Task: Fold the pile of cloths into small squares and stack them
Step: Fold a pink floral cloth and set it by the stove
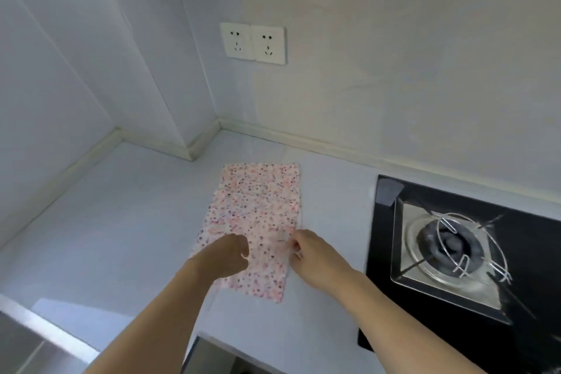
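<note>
A pink speckled cloth (258,206) lies flat on the pale counter (121,222) as a long rectangle running away from me. My left hand (226,255) rests on the cloth's near left part with its fingers curled. At the cloth's right edge, about midway along, my right hand (312,255) has its fingertips pinched on the fabric. No other cloths or stack are in view.
A black gas hob (455,252) with a metal burner stand sits close to the right of the cloth. A steel sink rim (45,328) shows at the bottom left. Walls enclose the counter at the back and left, with two sockets (253,44).
</note>
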The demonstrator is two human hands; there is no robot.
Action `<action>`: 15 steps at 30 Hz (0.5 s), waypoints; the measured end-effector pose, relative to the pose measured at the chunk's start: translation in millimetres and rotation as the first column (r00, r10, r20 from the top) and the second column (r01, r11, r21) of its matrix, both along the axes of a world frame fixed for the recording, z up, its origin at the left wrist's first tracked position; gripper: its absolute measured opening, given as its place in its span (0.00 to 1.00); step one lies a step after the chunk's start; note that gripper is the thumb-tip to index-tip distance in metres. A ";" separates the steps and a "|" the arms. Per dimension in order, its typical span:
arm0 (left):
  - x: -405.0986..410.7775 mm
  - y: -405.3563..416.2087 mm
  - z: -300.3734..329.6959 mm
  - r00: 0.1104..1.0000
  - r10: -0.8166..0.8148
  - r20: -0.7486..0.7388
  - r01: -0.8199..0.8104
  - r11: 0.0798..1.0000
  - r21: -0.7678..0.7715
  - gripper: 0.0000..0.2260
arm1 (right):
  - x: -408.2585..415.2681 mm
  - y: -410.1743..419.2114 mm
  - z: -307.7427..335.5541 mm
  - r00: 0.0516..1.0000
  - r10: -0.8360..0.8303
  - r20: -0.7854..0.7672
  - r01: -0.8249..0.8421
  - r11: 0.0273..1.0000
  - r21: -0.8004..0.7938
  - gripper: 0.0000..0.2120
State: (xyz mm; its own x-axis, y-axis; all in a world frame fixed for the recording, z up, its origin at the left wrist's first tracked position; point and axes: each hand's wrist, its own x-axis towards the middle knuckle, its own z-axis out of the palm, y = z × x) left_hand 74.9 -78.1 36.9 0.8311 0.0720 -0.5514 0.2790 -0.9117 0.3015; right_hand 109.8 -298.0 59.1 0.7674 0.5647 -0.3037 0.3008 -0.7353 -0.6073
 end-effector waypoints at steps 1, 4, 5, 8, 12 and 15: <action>-2.5 17.0 -7.4 0.998 -0.044 -0.035 0.044 0.999 -0.009 0.11 | -5.6 15.9 -11.2 0.999 0.033 -0.012 -0.033 0.999 -0.026 0.08; -8.7 53.4 -31.4 0.992 -0.115 -0.059 0.112 0.992 -0.051 0.12 | -16.3 51.6 -47.9 0.993 0.112 -0.029 -0.114 0.989 -0.092 0.02; -11.2 60.4 -39.6 0.989 -0.137 -0.049 0.134 0.989 -0.063 0.12 | -18.9 58.5 -59.6 0.990 0.132 -0.040 -0.136 0.985 -0.111 0.04; -16.7 69.9 -61.5 0.958 -0.282 0.058 0.283 0.959 -0.007 0.14 | -23.3 66.2 -92.1 0.976 0.216 0.027 -0.208 0.962 -0.178 0.12; -18.7 71.3 -81.3 0.914 -0.317 0.254 0.325 0.945 0.011 0.06 | -23.1 64.2 -113.0 0.962 0.227 0.154 -0.211 0.971 -0.114 0.09; -20.2 68.1 -90.2 0.882 -0.303 0.362 0.310 0.950 0.041 0.03 | -15.7 61.1 -119.1 0.954 0.241 0.177 -0.230 0.970 -0.084 0.06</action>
State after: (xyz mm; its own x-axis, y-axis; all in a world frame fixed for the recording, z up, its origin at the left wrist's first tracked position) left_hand 54.7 -10.1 -53.3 0.9513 -0.2258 -0.2099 -0.1441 -0.9276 0.3446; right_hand 94.1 -236.9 -60.0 0.6607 0.7208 -0.2095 0.5724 -0.6644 -0.4805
